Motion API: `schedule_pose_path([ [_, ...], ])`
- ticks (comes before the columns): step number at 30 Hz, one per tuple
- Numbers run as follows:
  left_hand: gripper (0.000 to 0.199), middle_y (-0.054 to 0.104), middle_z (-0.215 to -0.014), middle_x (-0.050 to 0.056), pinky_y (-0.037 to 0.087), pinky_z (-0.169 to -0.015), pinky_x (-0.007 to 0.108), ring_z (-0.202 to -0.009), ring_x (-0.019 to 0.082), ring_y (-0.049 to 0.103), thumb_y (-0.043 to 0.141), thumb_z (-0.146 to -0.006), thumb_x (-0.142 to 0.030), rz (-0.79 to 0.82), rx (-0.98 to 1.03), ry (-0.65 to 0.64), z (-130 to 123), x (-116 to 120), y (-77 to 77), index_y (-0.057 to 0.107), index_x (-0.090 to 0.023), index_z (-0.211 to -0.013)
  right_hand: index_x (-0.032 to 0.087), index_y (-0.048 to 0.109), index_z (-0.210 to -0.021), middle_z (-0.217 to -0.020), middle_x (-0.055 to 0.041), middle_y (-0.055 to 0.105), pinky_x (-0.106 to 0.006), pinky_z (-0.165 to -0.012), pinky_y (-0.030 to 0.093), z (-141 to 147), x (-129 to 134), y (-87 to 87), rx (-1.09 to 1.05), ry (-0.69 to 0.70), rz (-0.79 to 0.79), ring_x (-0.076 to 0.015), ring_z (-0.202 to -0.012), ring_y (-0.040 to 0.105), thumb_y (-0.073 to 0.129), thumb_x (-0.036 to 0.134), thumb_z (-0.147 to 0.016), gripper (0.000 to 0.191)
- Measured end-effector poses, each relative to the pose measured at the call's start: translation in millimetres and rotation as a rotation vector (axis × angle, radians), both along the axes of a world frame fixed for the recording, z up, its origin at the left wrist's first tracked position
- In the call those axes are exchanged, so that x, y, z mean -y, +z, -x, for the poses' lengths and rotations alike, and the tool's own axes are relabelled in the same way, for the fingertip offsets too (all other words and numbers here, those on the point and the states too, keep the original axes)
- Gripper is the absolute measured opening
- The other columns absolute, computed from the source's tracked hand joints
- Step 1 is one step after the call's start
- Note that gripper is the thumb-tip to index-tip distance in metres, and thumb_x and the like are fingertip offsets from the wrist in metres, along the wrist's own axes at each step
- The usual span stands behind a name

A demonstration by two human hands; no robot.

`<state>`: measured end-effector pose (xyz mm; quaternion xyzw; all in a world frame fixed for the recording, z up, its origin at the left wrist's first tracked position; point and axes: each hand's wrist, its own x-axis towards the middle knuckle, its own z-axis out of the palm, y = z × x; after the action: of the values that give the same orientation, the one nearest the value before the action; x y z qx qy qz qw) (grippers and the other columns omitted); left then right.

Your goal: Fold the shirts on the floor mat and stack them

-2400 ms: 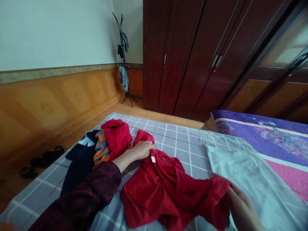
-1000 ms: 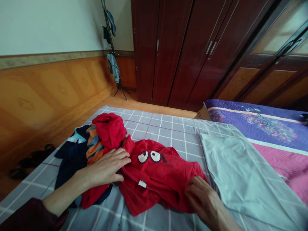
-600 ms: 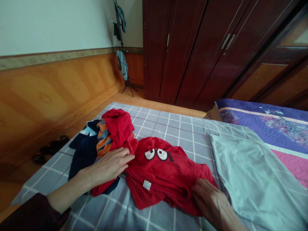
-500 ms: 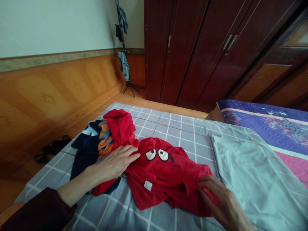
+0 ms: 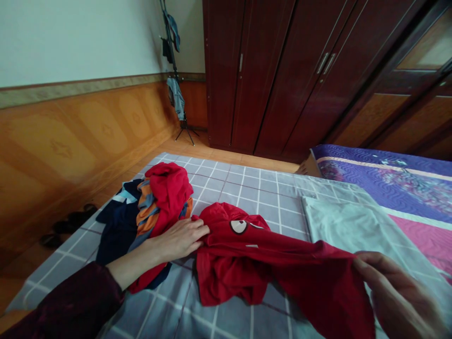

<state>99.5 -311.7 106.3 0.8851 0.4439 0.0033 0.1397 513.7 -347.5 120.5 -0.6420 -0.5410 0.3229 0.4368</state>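
A red shirt (image 5: 240,254) with printed white cartoon eyes is stretched sideways across the bed in front of me. My right hand (image 5: 399,287) pinches its right end and holds that part lifted off the sheet. At its left end, my left hand (image 5: 187,238) has its fingers closed on the red cloth. Under and beside my left forearm lies a heap of clothes (image 5: 146,209), with red, orange-and-grey and navy pieces crumpled together. Part of the shirt's print is hidden in folds.
The bed has a grey checked sheet (image 5: 243,186). On its right lies a folded pale green cloth (image 5: 339,219). Beyond are a purple floral mattress (image 5: 395,174), a dark red wardrobe (image 5: 268,75) and a coat stand (image 5: 174,70). Dark footwear (image 5: 67,223) sits on the floor at left.
My right hand has moved right and toward me, pulling the shirt's right end out and up. The left hand's fingers have closed on the shirt's left end. The view has shifted slightly right.
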Motion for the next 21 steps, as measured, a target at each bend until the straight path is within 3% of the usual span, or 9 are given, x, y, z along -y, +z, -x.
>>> schedule_pose_path([
  [3, 0.017, 0.061, -0.094, 0.003, 0.043, -0.077, 0.027, -0.086, 0.017, 0.059, 0.044, -0.089, -0.013, 0.052, 0.094, 0.067, 1, -3, 3.8, 0.057, -0.020, -0.098, 0.021, 0.064, -0.081, -0.070, -0.0050, 0.068, -0.025, -0.051, 0.052, 5, -10, -22.2, -0.006, 0.083, 0.059, -0.0176, -0.058, 0.063, 0.065, 0.050, -0.075, 0.029],
  [6, 0.018, 0.059, -0.084, 0.001, 0.042, -0.076, 0.025, -0.081, 0.014, 0.057, 0.041, -0.092, -0.019, 0.017, 0.312, 0.164, 6, -10, 24.1, 0.056, -0.019, -0.082, 0.017, 0.065, -0.095, -0.067, -0.0025, 0.066, -0.026, -0.051, 0.050, 14, -17, -50.7, 0.045, 0.223, 0.140, -0.0186, -0.059, 0.062, 0.063, 0.050, -0.074, 0.039],
  [9, 0.018, 0.058, -0.081, -0.001, 0.042, -0.075, 0.024, -0.079, 0.013, 0.056, 0.040, -0.093, -0.024, -0.043, 0.495, 0.264, 11, -15, 45.6, 0.052, -0.019, -0.082, 0.017, 0.068, -0.099, -0.072, -0.0030, 0.069, -0.029, -0.063, 0.052, 24, -20, -62.7, 0.178, 0.353, 0.190, -0.0209, -0.070, 0.065, 0.055, 0.047, -0.079, 0.038],
  [12, 0.010, 0.061, -0.088, -0.001, 0.043, -0.080, 0.026, -0.085, 0.015, 0.058, 0.048, -0.091, -0.027, 0.035, 0.443, 0.216, 13, -16, 48.1, 0.055, -0.020, -0.089, 0.021, 0.071, -0.086, -0.080, -0.0035, 0.071, -0.029, -0.068, 0.053, 26, -21, -51.9, 0.269, 0.347, 0.124, -0.0217, -0.075, 0.067, 0.049, 0.047, -0.083, 0.035],
  [16, 0.027, 0.061, -0.111, 0.002, 0.039, -0.096, 0.032, -0.106, 0.019, 0.055, 0.060, -0.084, -0.024, 0.114, 0.286, 0.071, 11, -12, 21.5, 0.058, -0.023, -0.111, 0.023, 0.072, -0.087, -0.086, -0.0029, 0.072, -0.026, -0.065, 0.055, 12, -18, -22.3, 0.354, 0.176, -0.090, -0.0224, -0.081, 0.068, 0.051, 0.046, -0.080, 0.032],
  [21, 0.020, 0.059, -0.105, 0.003, 0.041, -0.093, 0.030, -0.102, 0.018, 0.055, 0.051, -0.086, -0.015, 0.029, 0.324, 0.111, 8, -16, -7.6, 0.060, -0.022, -0.103, 0.025, 0.072, -0.090, -0.085, -0.0013, 0.074, -0.024, -0.059, 0.056, -2, -8, 7.5, 0.485, 0.041, -0.129, -0.0219, -0.077, 0.070, 0.052, 0.050, -0.080, 0.034],
])
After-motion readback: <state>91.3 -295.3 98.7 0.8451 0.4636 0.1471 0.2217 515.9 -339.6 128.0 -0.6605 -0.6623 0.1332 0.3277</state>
